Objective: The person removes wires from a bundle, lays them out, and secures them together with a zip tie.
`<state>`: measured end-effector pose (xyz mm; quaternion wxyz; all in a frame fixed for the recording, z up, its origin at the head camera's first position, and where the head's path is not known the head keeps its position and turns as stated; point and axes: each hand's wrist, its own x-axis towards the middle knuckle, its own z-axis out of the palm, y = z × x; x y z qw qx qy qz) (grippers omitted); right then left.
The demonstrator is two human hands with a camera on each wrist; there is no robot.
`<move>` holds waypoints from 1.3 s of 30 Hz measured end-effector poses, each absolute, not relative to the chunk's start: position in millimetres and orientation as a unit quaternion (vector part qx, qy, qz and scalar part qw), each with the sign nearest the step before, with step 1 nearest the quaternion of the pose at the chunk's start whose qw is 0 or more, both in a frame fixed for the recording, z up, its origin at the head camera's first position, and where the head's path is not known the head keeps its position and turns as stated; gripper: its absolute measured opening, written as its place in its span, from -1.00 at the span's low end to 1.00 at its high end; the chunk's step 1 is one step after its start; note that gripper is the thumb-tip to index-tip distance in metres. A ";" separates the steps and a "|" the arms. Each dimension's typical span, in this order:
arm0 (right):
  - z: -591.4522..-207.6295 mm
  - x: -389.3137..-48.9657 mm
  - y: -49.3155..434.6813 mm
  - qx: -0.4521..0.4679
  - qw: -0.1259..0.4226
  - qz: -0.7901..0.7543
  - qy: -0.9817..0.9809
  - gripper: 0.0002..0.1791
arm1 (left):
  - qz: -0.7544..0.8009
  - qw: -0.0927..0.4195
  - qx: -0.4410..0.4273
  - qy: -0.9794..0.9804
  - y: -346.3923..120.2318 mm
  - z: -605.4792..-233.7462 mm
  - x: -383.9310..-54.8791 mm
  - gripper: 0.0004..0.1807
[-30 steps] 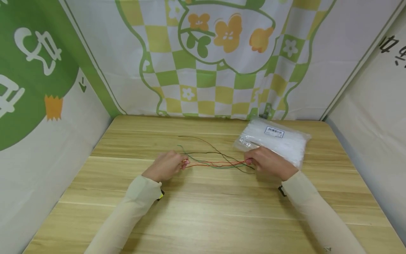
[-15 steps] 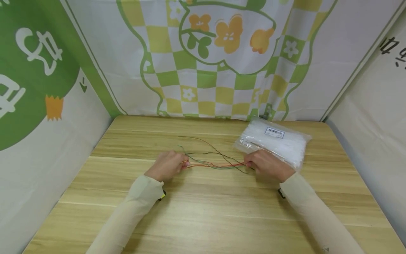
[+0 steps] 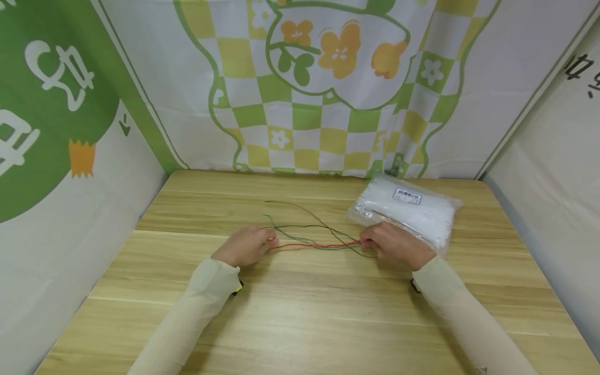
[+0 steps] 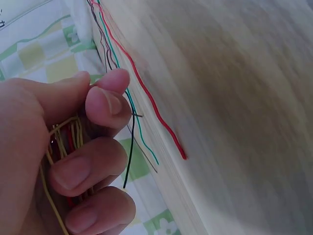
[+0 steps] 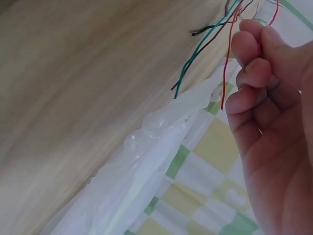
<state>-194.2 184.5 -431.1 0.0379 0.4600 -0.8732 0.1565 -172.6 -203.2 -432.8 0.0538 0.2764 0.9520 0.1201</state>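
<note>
In the head view both hands are low over the table, with thin loose wires strung between them. My left hand [image 3: 246,246] holds a folded bundle of yellow and red wires [image 4: 76,134] in its curled fingers. My right hand [image 3: 397,246] pinches a red wire [image 5: 259,48] between thumb and fingertips, partly hidden by them. Another red wire [image 4: 157,110] lies along the table past the left fingers. A green wire [image 4: 140,128], a black wire [image 4: 130,156] and a brown wire [image 3: 296,205] lie loosely crossed on the table between and behind the hands.
A clear plastic packet [image 3: 424,216] of white contents, with a barcode label [image 3: 407,196], lies just behind the right hand. The wooden table [image 3: 304,312] meets a printed green-and-yellow curtain [image 3: 319,125] at its back edge. Cloth walls stand on both sides.
The upper red strand stretched between the hands has dropped towards the other wires. My left hand has shifted very slightly; the right stays near the packet. The packet and the loose wires lie as before.
</note>
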 end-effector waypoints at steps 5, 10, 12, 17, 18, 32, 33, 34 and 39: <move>-429.9 -192.7 186.1 0.461 0.031 0.168 -0.871 -0.66 | 0.123 0.060 0.264 0.955 -206.6 -430.7 -171.0 -0.67; -424.8 -191.4 189.3 0.453 0.042 0.170 -0.874 -0.73 | 0.125 0.045 0.274 0.953 -203.3 -427.3 -168.9 -0.64; -422.7 -191.0 191.0 0.440 0.041 0.166 -0.882 -0.80 | 0.123 0.040 0.278 0.952 -200.3 -426.5 -168.4 -0.61; -418.0 -190.1 195.4 0.401 0.024 0.157 -0.902 -0.89 | 0.127 0.033 0.291 0.948 -192.0 -425.8 -167.6 -0.58; -417.2 -190.1 195.5 0.399 0.022 0.158 -0.903 -0.88 | 0.131 0.033 0.294 0.946 -190.2 -425.4 -167.5 -0.59; -407.0 -190.0 168.5 0.472 0.070 0.161 -0.864 -0.86 | 0.153 0.058 0.319 0.933 -161.0 -421.1 -167.7 -0.54; -405.3 -189.2 165.4 0.475 0.070 0.161 -0.863 -0.86 | 0.153 0.059 0.319 0.933 -158.8 -421.1 -167.8 -0.54; -403.5 -188.6 162.2 0.478 0.069 0.163 -0.860 -0.85 | 0.151 0.061 0.319 0.933 -156.4 -420.6 -167.7 -0.54; -398.1 -186.5 145.6 0.493 0.057 0.170 -0.852 -0.84 | 0.143 0.062 0.329 0.931 -143.9 -421.0 -168.8 -0.54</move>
